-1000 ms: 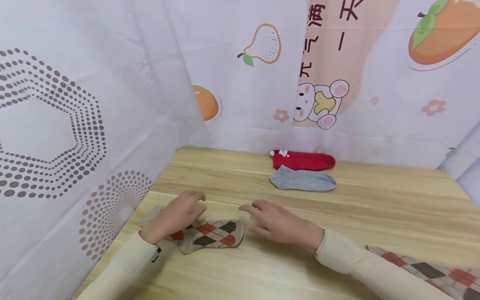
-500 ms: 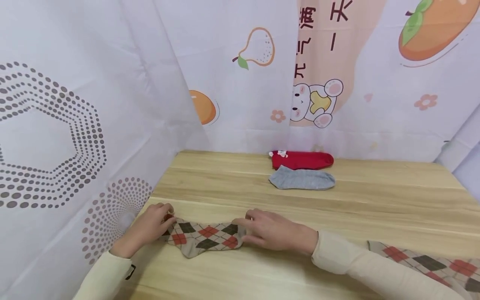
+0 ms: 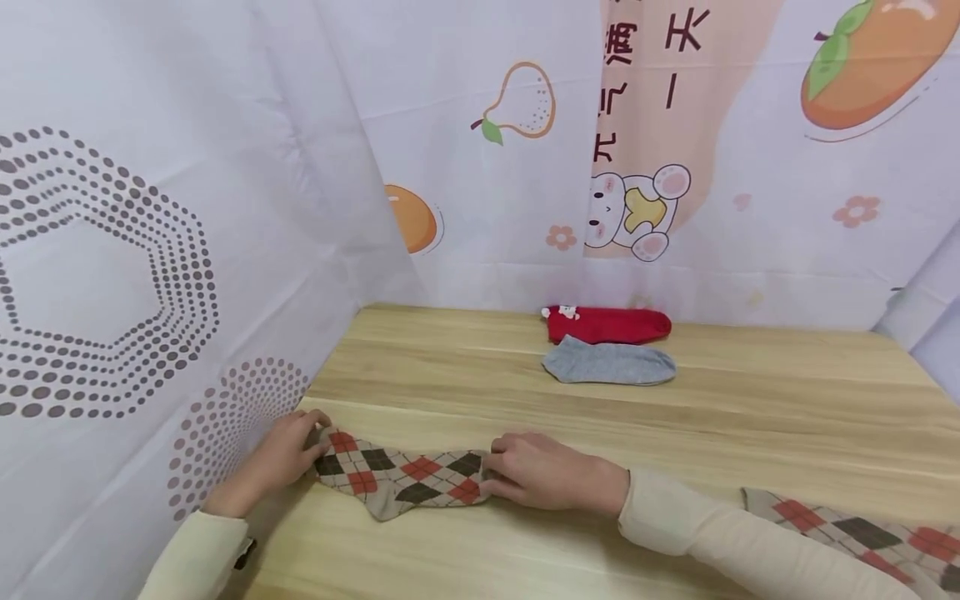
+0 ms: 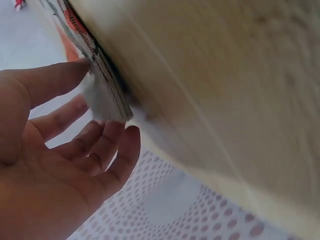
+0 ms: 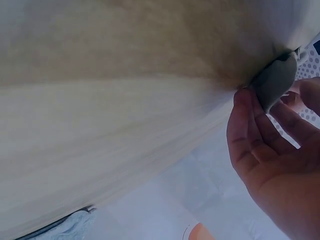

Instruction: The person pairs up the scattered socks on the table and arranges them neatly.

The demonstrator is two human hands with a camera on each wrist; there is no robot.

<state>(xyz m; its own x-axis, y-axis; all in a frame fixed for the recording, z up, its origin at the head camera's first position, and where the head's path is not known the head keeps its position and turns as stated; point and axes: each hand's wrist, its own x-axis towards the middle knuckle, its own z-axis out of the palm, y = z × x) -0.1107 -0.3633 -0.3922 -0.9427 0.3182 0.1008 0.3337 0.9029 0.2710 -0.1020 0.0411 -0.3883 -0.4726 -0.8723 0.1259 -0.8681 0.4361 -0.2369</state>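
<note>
An argyle sock (image 3: 411, 482) in beige, red and dark grey lies flat across the front left of the table, its heel toward the person. My left hand (image 3: 279, 457) holds its cuff end. Seen from the left wrist, the thumb lies against the layered cuff (image 4: 107, 100) and the curled fingers are at its edge. At the opposite end, my right hand (image 3: 542, 471) has thumb and fingers around the toe, which they partly hide. In the right wrist view, the fingertips (image 5: 243, 97) meet the side of the grey toe (image 5: 276, 80).
Another argyle sock (image 3: 847, 533) lies at the front right, partly behind the right sleeve (image 3: 720, 521). A grey ankle sock (image 3: 611, 362) and a red sock (image 3: 611, 325) lie side by side at the back of the wooden table (image 3: 787, 400). Printed curtains (image 3: 465, 208) border the table behind and at left.
My left hand has moved left off the middle of the sock to its cuff. My right hand has come down onto the toe. The sock now lies straighter, its cuff uncovered.
</note>
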